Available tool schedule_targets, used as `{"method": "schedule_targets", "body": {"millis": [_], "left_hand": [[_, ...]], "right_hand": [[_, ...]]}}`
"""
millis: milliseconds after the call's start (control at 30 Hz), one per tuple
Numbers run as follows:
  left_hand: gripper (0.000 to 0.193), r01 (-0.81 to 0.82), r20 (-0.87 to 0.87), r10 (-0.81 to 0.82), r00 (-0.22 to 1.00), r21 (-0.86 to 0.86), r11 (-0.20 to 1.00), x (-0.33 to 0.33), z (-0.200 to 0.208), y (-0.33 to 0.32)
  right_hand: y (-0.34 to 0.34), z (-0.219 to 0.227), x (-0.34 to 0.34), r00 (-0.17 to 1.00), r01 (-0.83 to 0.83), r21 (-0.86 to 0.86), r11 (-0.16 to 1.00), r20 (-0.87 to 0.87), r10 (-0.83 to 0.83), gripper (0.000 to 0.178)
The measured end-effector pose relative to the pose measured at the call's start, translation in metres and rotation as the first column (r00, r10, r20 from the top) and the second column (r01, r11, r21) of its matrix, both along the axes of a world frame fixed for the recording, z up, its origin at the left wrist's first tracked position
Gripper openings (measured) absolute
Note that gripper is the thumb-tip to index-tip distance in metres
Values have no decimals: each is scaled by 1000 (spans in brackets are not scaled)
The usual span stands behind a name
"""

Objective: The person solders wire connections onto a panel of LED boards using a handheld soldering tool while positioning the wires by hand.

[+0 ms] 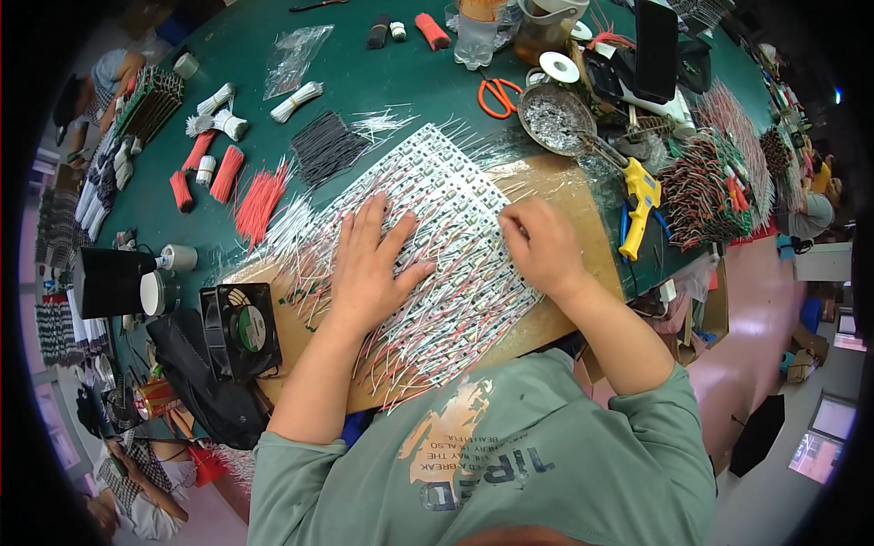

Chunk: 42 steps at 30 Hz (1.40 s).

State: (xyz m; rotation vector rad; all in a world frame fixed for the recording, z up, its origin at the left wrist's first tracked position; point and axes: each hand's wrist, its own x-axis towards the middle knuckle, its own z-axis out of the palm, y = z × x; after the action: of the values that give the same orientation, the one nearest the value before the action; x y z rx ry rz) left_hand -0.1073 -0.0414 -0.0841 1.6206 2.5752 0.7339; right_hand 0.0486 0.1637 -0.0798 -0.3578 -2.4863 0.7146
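Note:
A large white panel of small circuit boards [438, 156] lies slantwise in front of me on a brown board [583, 214]. Rows of thin red and white wires [446, 314] cover much of it, with ends sticking out past its near edge. My left hand [371, 264] rests on the panel's left part, fingers spread. At the right edge, my right hand [543, 244] is closed with its fingers curled in; whatever they hold is hidden or too small to name. Left of the panel lie loose red wires [261, 205], black wires [328, 148] and white wires [289, 227].
Right of the panel are a yellow soldering gun [641, 202], a round pan [553, 118] and orange-handled scissors [497, 96]. A black fan [240, 332] stands at the left. Wire bundles [228, 173] lie on the green table [246, 82]. Other people [146, 482] sit nearby.

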Motion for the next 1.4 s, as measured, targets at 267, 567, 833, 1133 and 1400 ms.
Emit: {"method": "schedule_targets", "body": {"millis": [267, 567, 833, 1133, 1400], "left_hand": [[64, 12, -5, -12, 1000, 0, 1000, -2, -3, 1], [65, 24, 15, -25, 1000, 9, 1000, -1, -3, -1], [64, -2, 13, 2, 1000, 20, 1000, -3, -5, -2], [64, 1, 26, -1, 1000, 10, 1000, -1, -6, -3], [64, 3, 24, -4, 1000, 23, 1000, -1, -7, -2]], "right_hand": [[-3, -6, -18, 987, -32, 142, 989, 159, 9, 4], [5, 10, -13, 983, 95, -6, 995, 161, -93, 7], [5, 8, -31, 950, 80, 42, 996, 300, -89, 6], [12, -4, -58, 986, -2, 124, 992, 168, -19, 7], [-6, -14, -71, 987, -116, 216, 970, 131, 89, 6]]}}
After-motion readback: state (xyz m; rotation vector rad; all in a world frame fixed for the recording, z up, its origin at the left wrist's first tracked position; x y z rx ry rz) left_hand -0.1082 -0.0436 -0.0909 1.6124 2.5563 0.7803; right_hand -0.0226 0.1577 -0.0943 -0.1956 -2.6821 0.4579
